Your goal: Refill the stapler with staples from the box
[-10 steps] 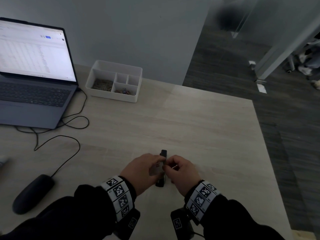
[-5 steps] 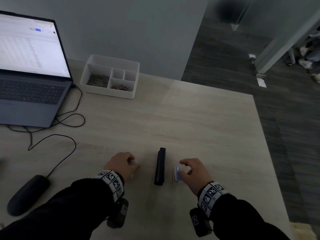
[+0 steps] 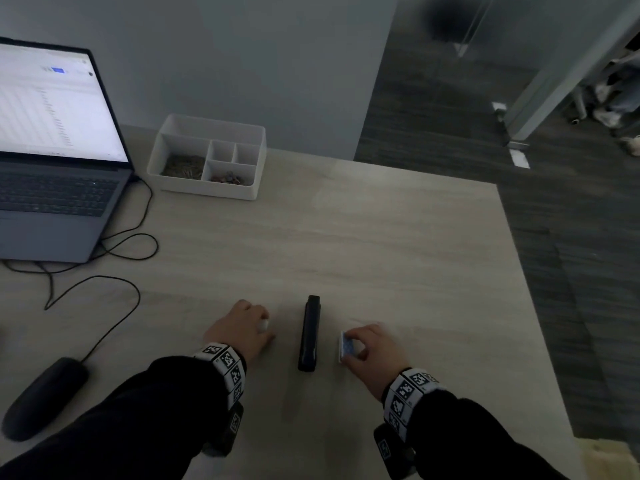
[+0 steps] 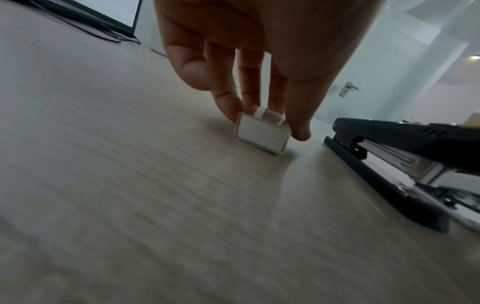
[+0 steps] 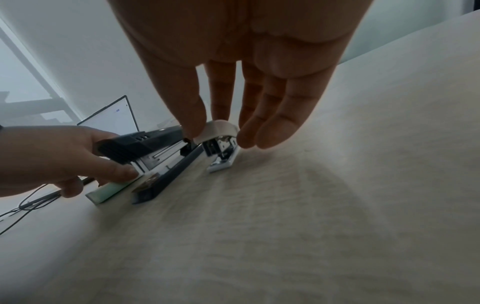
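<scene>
Lying closed on the desk, the stapler sits between both hands. A white tray, probably the box's inner part, is pinched by the left hand; the sleeve is pinched by the right hand.

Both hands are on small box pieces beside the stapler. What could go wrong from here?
The left hand pinches the small white box by fingertips only, tilted on edge; it might slip and spill. The right hand holds the blue box piece, so the stapler lies unheld and might slide when opened.
</scene>
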